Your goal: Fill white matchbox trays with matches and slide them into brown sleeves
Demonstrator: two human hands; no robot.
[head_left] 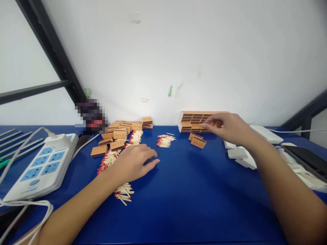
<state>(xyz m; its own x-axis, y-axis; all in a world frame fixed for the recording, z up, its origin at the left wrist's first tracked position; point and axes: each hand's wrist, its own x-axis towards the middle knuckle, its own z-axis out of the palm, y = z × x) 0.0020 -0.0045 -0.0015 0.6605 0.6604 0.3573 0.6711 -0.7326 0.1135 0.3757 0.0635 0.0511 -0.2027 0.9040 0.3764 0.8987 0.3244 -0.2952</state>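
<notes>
My right hand [224,128] reaches to the back of the table, fingers bent, with thumb and fingertips at the end of a matchbox [196,127] in the front row of a stack of matchboxes [192,117]. Its palm hides the stack's right part. Two loose matchboxes [198,142] lean together just in front. My left hand [135,160] hovers palm down over a long pile of red-tipped matches [109,158], thumb and fingers apart, holding nothing. A smaller heap of matches [165,140] lies between the hands.
Loose matchboxes [121,132] are heaped at the back left. A white power strip [46,166] with cables stands at the left, beside metal rods [17,143]. White adapters [241,153] and a dark phone [308,158] lie at the right. A white wall [163,61] closes the back.
</notes>
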